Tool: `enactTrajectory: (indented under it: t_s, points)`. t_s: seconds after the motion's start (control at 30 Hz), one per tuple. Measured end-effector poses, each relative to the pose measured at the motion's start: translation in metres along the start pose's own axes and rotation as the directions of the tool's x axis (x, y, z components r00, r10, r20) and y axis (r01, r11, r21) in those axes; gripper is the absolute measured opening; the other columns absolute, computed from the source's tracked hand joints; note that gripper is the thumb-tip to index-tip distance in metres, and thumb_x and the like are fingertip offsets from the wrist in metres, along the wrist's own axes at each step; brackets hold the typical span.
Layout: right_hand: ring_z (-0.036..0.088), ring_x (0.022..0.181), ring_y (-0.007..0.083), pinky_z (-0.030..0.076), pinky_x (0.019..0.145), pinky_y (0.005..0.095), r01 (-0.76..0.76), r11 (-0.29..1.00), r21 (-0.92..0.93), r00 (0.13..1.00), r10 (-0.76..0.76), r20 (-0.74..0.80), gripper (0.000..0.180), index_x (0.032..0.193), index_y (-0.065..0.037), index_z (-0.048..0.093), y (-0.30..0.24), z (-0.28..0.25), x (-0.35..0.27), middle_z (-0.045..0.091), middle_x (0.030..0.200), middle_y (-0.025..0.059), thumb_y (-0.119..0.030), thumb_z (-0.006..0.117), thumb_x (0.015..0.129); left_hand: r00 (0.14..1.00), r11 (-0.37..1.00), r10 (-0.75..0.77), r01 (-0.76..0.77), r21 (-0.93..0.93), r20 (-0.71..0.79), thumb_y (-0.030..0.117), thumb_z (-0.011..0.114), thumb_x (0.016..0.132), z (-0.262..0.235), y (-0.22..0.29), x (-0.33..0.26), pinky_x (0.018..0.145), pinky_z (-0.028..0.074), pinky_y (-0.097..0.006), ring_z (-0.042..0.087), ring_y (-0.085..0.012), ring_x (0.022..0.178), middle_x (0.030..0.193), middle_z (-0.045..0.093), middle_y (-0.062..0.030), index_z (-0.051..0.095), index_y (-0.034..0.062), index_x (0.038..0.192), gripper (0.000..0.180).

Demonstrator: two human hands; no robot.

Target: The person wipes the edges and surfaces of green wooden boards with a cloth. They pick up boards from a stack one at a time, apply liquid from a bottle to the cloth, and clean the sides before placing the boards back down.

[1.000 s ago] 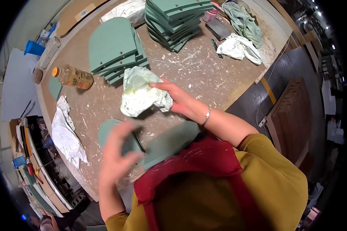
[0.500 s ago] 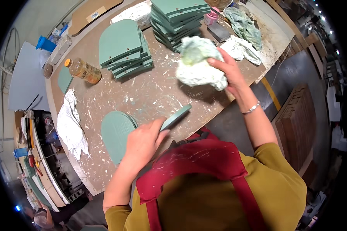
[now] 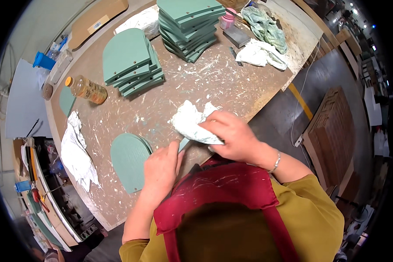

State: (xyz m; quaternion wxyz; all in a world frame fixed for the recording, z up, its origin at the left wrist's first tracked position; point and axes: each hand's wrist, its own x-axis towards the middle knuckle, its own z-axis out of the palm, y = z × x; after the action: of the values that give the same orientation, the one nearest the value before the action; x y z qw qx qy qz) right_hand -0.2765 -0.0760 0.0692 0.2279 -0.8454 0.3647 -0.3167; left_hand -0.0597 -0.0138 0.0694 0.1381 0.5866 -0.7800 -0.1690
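Place: workshop | paint-flecked workbench [image 3: 192, 83] | stacked green panels [image 3: 126, 52] | rags [image 3: 188, 120] | yellow floor stripe [image 3: 300, 101]

At centre, the right hand [image 3: 236, 136] holds a white cloth [image 3: 187, 122] over a green panel [image 3: 184, 144] gripped by the left hand [image 3: 161, 169]; stacked green boards [image 3: 188, 32] stand at upper centre.

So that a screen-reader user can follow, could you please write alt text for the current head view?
A person's right hand holds a crumpled white cloth at a green panel gripped by the left hand, over a scuffed brown worktable. Stacks of green panels and an orange-capped bottle sit farther back.
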Motion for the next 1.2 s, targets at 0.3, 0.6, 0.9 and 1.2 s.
enactTrajectory:
  t_s: [0.3,0.6,0.9,1.2]
  points:
    - [0.057,0.092,0.034,0.046,0.079,0.0381,-0.372,0.909,0.19,0.927,0.375,0.021,0.026,0.101,-0.002,0.06,0.051,0.001,-0.009,0.057,0.099,0.0142,-0.008,0.06,0.075,0.995,1.0,-0.028,0.029,-0.005,0.094,0.017,0.062,0.087,-0.005,-0.003,0.005,0.057,0.045,-0.044,0.059,-0.036,0.065,0.07,0.059,-0.0162,0.052,0.0061,0.107,0.025]
    - [0.059,0.09,0.0199,0.046,0.078,0.0303,-0.353,0.834,0.425,0.934,0.339,0.111,0.021,0.099,0.002,0.059,0.069,0.024,-0.006,0.06,0.096,0.0099,-0.003,0.061,0.079,0.893,0.971,-0.125,0.021,0.238,0.431,0.027,0.059,0.089,-0.026,0.01,0.055,0.058,0.046,-0.047,0.06,-0.0403,0.066,0.066,0.06,-0.0199,0.055,0.0039,0.105,0.028]
    - [0.056,0.096,0.0098,0.046,0.084,0.0254,-0.36,0.473,0.804,0.873,0.476,0.111,0.035,0.118,-0.001,0.052,0.054,-0.019,0.012,0.061,0.103,0.005,-0.003,0.061,0.084,0.979,0.98,-0.158,0.172,-0.104,0.131,0.016,0.059,0.087,-0.017,0.017,0.05,0.071,0.047,-0.045,0.06,-0.0407,0.083,0.086,0.062,-0.0225,0.054,0.006,0.12,0.036]
    - [0.055,0.082,0.0391,0.047,0.069,0.0426,-0.13,0.915,0.383,0.978,0.182,-0.103,0.021,0.094,-0.002,0.056,0.029,0.019,0.049,0.054,0.088,0.0168,-0.01,0.063,0.076,0.962,0.849,-0.273,0.234,-0.475,-0.014,0.005,0.055,0.085,0.007,0.024,0.032,0.089,0.044,-0.043,0.055,-0.0412,0.106,0.116,0.057,-0.0252,0.046,-0.0013,0.129,0.046]
